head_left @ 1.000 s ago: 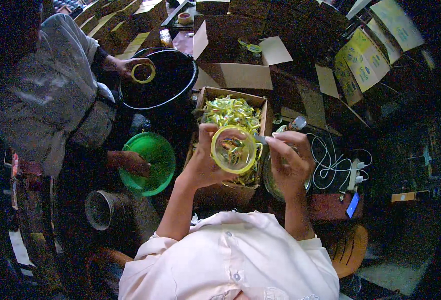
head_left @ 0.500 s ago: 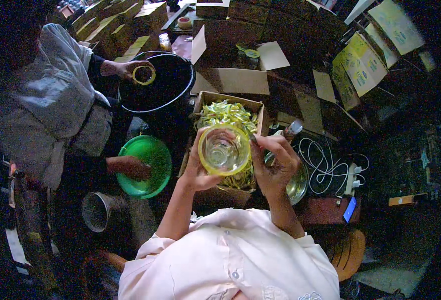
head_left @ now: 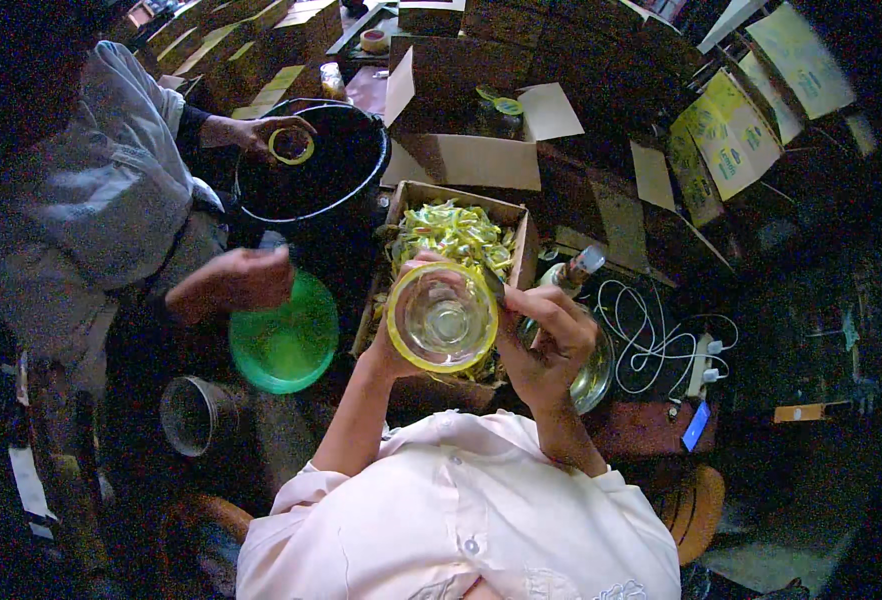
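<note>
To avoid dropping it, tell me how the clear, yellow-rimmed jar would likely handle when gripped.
The jar is probably stiff: it shows an even circle in the left hand. It looks clear and glossy, so may be slippery. Its round form suggests it could roll if laid sideways.

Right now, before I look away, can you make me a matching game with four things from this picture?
Things:
1. Nearest clear jar
2. Round basin
3. Shiny wrapped pieces
4. Small flat rectangle by the cables

Clues:
A. Blue
B. Inside a cardboard box
C. Green
D. Held by the left hand

Pairs: 1-D, 2-C, 3-B, 4-A
</note>
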`<state>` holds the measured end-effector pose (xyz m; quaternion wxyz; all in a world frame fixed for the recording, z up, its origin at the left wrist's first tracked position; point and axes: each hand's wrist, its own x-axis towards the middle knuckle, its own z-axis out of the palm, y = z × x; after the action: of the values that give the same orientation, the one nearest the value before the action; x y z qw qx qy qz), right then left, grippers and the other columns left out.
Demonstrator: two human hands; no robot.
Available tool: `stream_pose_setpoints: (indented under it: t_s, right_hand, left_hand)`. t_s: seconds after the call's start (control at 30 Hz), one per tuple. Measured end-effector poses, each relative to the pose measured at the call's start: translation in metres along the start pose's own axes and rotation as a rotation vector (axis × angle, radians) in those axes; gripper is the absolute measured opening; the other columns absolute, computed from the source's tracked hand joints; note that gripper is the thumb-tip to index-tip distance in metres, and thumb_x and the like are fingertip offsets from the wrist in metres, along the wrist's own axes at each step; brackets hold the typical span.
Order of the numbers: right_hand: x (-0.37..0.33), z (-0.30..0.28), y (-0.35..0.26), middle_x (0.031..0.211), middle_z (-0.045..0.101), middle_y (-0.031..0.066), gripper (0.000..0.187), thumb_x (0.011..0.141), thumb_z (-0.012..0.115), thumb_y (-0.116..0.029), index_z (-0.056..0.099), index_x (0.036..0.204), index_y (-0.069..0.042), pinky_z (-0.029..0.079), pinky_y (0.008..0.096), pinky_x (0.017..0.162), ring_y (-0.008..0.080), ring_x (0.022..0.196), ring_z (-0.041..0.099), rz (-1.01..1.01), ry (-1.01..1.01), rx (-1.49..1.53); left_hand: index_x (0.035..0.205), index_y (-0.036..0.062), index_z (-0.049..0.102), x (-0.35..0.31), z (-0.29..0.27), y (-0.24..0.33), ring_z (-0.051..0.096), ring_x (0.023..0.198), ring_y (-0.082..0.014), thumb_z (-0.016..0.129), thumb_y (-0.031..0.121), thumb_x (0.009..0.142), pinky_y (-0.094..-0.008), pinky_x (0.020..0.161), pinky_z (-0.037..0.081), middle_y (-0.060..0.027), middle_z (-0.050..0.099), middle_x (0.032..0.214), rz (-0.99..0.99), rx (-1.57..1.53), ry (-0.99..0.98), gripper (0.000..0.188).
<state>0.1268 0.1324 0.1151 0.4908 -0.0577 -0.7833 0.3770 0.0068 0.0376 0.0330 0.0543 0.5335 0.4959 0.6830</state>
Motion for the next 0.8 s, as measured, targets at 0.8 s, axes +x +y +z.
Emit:
stream_pose_setpoints:
  t_s: [0.8]
  right_hand:
    - [-0.014,-0.009,-0.017,0.070,0.057,0.0057,0.021,0.061,0.063,0.008,0.058,0.078,-0.002,0.049,0.0284,0.053,0.0177,0.059,0.054,-0.444,0.002,-0.162]
  left_hand:
    - [0.105,0.0062,0.043,0.019,0.013,0.015,0.050,0.102,-0.0268,0.073,0.010,0.060,-0.0423,0.089,0.038,-0.0109,0.051,0.103,0.028,-0.550,-0.042,0.054]
